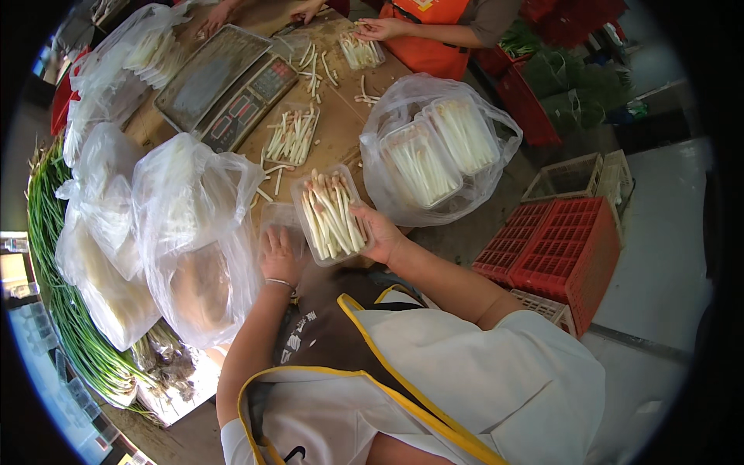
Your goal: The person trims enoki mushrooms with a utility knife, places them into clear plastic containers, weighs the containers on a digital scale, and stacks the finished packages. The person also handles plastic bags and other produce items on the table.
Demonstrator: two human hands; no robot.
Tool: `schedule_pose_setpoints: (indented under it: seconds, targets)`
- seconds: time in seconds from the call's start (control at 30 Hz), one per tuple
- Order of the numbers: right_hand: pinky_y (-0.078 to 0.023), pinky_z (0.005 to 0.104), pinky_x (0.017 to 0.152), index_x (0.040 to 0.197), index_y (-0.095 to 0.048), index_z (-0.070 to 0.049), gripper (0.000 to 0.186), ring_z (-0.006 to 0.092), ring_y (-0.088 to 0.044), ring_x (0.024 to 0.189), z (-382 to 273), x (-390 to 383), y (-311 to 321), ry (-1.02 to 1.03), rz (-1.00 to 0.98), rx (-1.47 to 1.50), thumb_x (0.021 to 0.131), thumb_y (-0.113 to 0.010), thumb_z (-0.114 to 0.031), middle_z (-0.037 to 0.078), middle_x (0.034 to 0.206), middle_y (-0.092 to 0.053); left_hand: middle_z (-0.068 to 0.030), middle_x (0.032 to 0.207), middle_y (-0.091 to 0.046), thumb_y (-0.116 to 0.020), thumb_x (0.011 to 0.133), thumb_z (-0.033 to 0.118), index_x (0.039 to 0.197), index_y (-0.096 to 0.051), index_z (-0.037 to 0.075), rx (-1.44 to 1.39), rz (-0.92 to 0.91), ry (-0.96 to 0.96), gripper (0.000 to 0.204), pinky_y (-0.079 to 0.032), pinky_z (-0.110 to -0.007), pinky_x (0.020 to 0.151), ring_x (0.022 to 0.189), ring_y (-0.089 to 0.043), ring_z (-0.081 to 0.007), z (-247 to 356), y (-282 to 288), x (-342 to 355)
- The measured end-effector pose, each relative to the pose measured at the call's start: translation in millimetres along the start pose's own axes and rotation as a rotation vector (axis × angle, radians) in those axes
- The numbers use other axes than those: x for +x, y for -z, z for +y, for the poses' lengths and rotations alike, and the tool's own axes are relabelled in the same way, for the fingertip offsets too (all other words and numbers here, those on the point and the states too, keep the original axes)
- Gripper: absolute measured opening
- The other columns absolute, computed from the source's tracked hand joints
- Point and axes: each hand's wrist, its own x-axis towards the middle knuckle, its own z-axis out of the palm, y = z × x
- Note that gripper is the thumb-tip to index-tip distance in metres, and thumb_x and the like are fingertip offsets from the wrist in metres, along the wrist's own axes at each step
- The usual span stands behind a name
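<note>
In my right hand [372,232] is a clear plastic tray of trimmed white stalks [325,213] with pinkish ends, tilted toward me. My left hand [277,256] lies to its left on a translucent plastic container [277,217], fingers apart. Beyond them, another filled tray [291,132] rests on the brown tabletop [349,108] among loose stalk pieces. To the right, a clear bag [380,194] holds two packed trays [442,147] of white stalks. Bulky plastic bags [194,194] stand at the left.
A digital scale [252,93] sits at the back left. Long green stalks [54,256] line the left edge. Another person in an orange apron [426,39] handles a tray [360,54]; a second person's hands [302,12] are at the far edge. Red crates [566,263] stand right of the table.
</note>
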Motion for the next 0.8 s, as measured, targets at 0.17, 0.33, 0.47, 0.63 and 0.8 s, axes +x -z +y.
schedule_pose_setpoints:
  seconds: [0.17,0.33,0.47,0.63,0.8]
  targets:
    - [-0.045,0.0461,0.106,0.145,-0.034,-0.007,0.056,0.0274,-0.056,0.123,-5,-11,-3,0.005,-0.021,0.000,0.093,-0.055,-0.013,0.013,0.136,-0.054,-0.0292,0.153,-0.025,-0.074,0.073,0.030,0.146,-0.031,0.000,-0.038,-0.049,-0.055,0.089,-0.030,-0.046,0.115,0.142,-0.023,-0.0461,-13,-7,3]
    - [-0.043,0.0466,0.108,0.145,-0.034,-0.007,0.062,0.0273,-0.054,0.127,-9,-11,-4,0.052,-0.167,0.004,0.089,-0.059,-0.009,0.014,0.139,-0.052,-0.0347,0.137,-0.044,-0.063,0.080,0.018,0.143,-0.035,-0.002,-0.193,0.148,-0.251,0.071,-0.041,-0.047,0.106,0.127,-0.046,-0.0465,-22,13,-5]
    - [-0.043,0.0465,0.108,0.146,-0.033,-0.008,0.063,0.0270,-0.054,0.127,-9,-2,-1,0.041,-0.200,-0.015,0.088,-0.059,-0.007,0.013,0.140,-0.053,-0.0278,0.121,-0.060,-0.053,0.084,0.007,0.143,-0.036,-0.001,-0.173,0.177,-0.095,0.063,-0.055,-0.047,0.077,0.092,-0.064,-0.0420,-16,43,-7]
    - [-0.045,0.0453,0.107,0.146,-0.033,-0.010,0.063,0.0257,-0.056,0.125,-5,16,-10,0.016,-0.252,0.000,0.089,-0.060,-0.006,0.013,0.138,-0.054,-0.0260,0.111,-0.065,-0.051,0.085,0.005,0.144,-0.036,0.000,-0.134,0.362,-0.021,0.062,-0.055,-0.046,0.061,0.074,-0.066,-0.0391,0,92,-12]
    - [-0.050,0.0441,0.101,0.141,-0.036,-0.010,0.054,0.0237,-0.059,0.120,3,29,-15,-0.026,-0.199,-0.043,0.095,-0.062,-0.017,0.012,0.134,-0.056,-0.0219,0.114,-0.066,-0.053,0.084,0.007,0.140,-0.042,-0.002,-0.074,0.522,-0.119,0.058,-0.057,-0.040,0.060,0.076,-0.068,-0.0330,31,130,-19]
